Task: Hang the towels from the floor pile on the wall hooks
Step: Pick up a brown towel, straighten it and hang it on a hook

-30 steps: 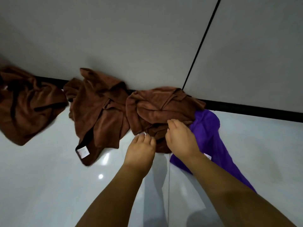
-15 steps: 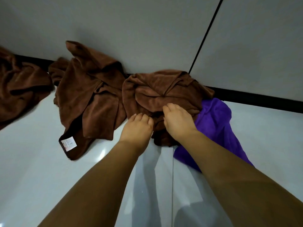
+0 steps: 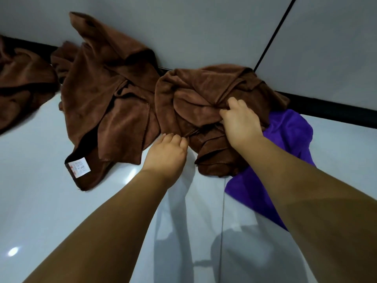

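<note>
A crumpled brown towel [image 3: 195,92] lies on the glossy white floor against the wall. My right hand [image 3: 239,121] grips a fold in its middle, fingers curled into the cloth. My left hand [image 3: 166,152] pinches the towel's near edge at its lower left. A purple towel [image 3: 285,135] lies partly under the brown one, to the right. A second brown towel [image 3: 106,103] with a white label [image 3: 79,166] lies to the left, one corner up against the wall. A third brown towel [image 3: 22,86] sits at the far left edge. No wall hooks are in view.
The pale tiled wall [image 3: 204,27] rises behind the towels, with a black skirting strip [image 3: 330,111] along its foot and a dark vertical joint [image 3: 273,35]. Bare shiny floor [image 3: 40,201] spreads toward me, with my shadow in the middle.
The camera has moved closer to the pile. My right hand has slid further onto the brown towel and closed on a fold. My left hand has closed on the towel's near edge.
</note>
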